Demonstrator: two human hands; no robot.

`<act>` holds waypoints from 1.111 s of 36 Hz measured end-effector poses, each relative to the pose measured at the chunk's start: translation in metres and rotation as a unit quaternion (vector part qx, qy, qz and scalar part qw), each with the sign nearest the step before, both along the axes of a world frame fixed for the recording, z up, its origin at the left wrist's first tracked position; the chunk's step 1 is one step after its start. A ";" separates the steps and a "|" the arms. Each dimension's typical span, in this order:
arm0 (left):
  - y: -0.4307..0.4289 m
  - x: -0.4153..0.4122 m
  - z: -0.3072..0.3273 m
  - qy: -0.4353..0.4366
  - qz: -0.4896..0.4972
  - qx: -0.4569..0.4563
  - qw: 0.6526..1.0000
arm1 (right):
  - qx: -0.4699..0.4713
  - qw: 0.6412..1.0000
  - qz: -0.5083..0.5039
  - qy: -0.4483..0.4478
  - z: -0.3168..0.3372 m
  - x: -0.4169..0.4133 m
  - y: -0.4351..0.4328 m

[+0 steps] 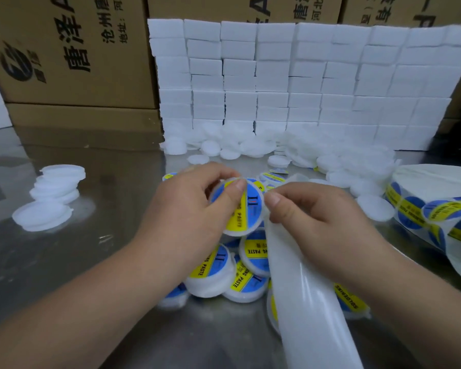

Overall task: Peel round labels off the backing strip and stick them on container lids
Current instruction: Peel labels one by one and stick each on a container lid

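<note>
- Brown cardboard boxes point(64, 49) stand closed, far beyond both hands. What's inside, I cannot tell.
- A wall of white foam blocks point(304, 83) rises beyond the hands, with loose white discs point(210, 147) at its foot.
- The shiny steel counter point(64, 262) carries everything.
- The glossy white backing strip point(309, 302) runs from the right hand point(312, 211) down toward the viewer. That hand pinches its top end, fingers curled.
- The roll of blue-and-yellow round labels point(431, 209) lies to the right of the right hand.
- A heap of labelled white lids point(218, 270) sits directly below the hands, and plain white lids point(56, 187) are stacked well left of the left hand point(186, 203).
- The left hand grips one white round plastic lid point(240, 231) above the heap, thumb point(237, 186) pressing its blue-and-yellow label point(252, 201) flat.
- This looks like the sticking step, nearly done. Next comes dropping this lid, fetching a plain one and peeling a fresh label.
</note>
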State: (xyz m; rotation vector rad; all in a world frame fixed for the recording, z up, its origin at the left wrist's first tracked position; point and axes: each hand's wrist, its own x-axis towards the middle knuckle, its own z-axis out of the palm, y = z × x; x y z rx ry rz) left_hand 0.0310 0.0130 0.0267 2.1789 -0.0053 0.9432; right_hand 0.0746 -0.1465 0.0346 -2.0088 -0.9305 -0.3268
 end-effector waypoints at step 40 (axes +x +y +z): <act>0.013 -0.008 -0.008 0.185 -0.189 0.395 0.880 | 0.114 0.992 -0.051 0.013 0.005 0.021 -0.006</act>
